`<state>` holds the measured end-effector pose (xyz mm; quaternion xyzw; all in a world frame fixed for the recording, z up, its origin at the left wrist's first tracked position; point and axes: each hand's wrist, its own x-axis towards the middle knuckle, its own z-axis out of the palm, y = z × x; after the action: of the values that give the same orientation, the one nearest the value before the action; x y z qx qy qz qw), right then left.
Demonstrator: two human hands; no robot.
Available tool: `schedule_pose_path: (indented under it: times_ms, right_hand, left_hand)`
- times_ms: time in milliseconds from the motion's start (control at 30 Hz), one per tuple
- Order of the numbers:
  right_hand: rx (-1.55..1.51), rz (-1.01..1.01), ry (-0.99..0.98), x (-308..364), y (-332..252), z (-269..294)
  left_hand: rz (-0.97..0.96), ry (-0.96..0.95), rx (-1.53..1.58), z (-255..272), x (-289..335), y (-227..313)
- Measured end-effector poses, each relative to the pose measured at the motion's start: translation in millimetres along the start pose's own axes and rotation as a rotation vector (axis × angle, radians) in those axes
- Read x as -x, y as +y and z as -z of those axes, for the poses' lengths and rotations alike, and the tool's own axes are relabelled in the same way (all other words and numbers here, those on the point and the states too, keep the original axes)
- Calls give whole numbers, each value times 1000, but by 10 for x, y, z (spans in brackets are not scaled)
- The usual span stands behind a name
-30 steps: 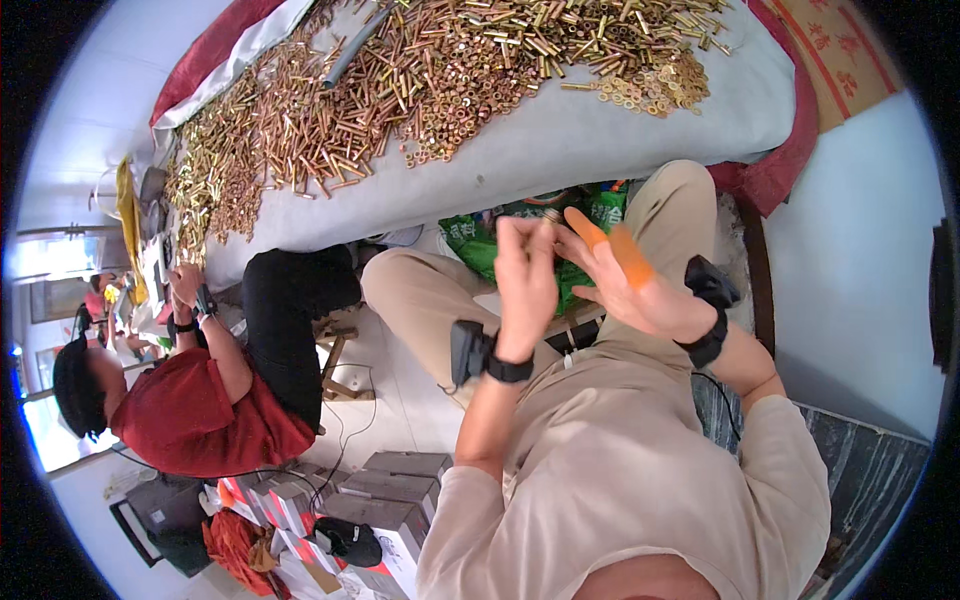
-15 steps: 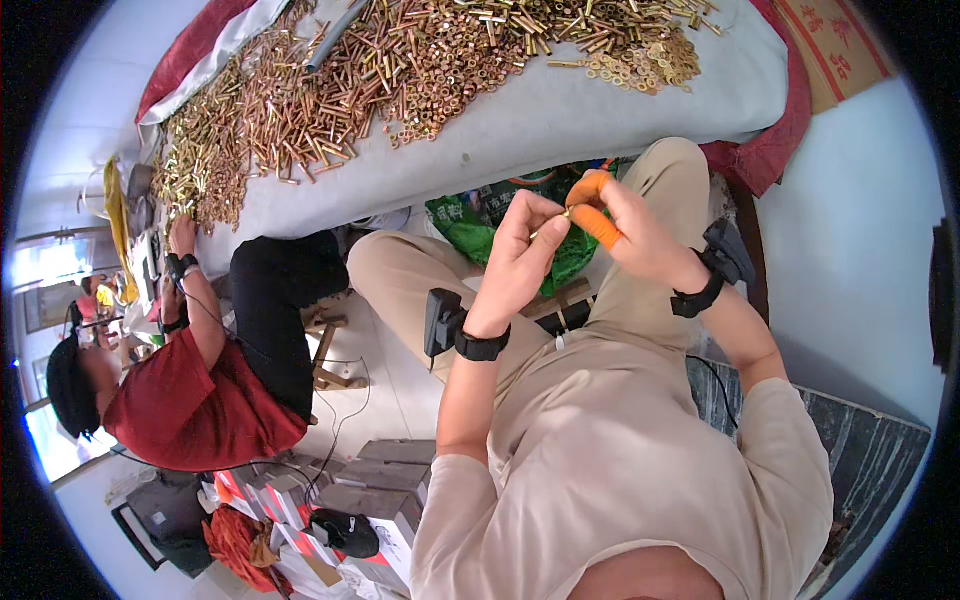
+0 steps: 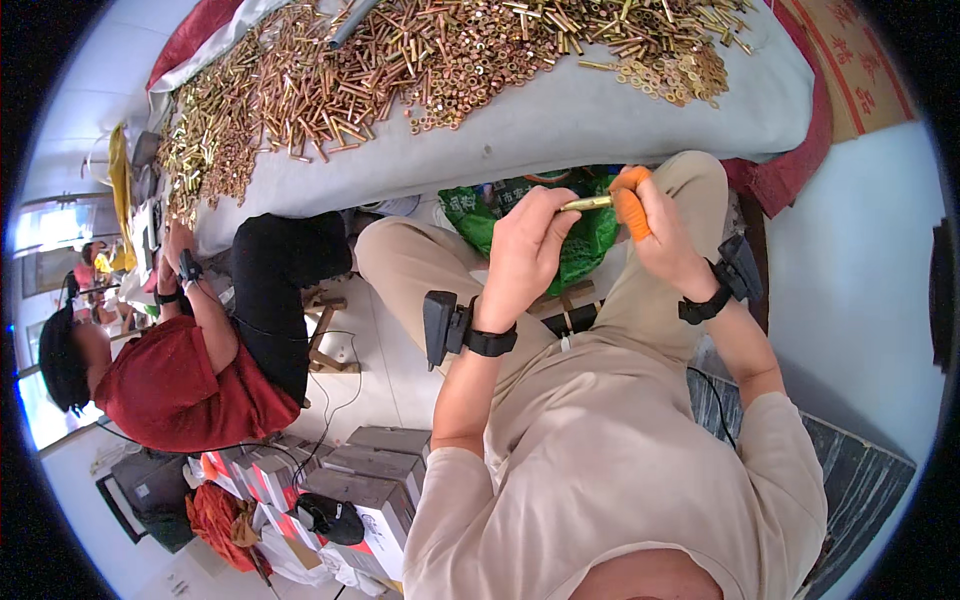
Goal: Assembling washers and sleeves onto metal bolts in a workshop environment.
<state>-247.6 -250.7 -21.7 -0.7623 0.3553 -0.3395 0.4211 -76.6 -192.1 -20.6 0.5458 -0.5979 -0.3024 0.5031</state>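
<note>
Between my two hands, above my lap, lies a short brass-coloured bolt, held roughly level. My left hand is closed and pinches its left end between thumb and fingers. My right hand wears orange finger covers on thumb and forefinger and closes round the other end, which those fingers hide. Below and behind the hands hangs or stands a green plastic bag, between my knees.
Ahead, a grey cloth-covered table bears heaps of metal sleeves, nuts and washers. To the left, a person in a red top reaches to the table. Stacked boxes stand lower left; a wall rises at right.
The bolt now shows lengthwise between my hands, where only a small tip was visible. My hands have moved slightly apart, and the right fingers have closed round its end. The view has shifted a little.
</note>
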Motion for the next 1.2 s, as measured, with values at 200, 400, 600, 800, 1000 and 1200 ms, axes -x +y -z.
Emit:
schedule_pose_path:
  times_ms: [200,400,600,800,1000,1200]
  right_hand:
    - [163,-178,-131,-39,183,-25]
    - [126,-353,-158,-43,263,23]
    - [45,-405,-229,-113,258,38]
    - [-68,-469,-165,-129,323,105]
    - [-30,-452,-184,-185,312,112]
    - [20,-437,-153,-121,287,200]
  left_hand:
    - [69,-99,-161,18,-69,-214]
    - [233,300,-314,411,-532,-583]
    - [222,446,-755,849,-1241,-1243]
    - [585,91,-1017,994,-1642,-1286]
    - [514,-80,-1155,1007,-1791,-1232]
    - [493,-317,-1128,1029,-1935,-1084]
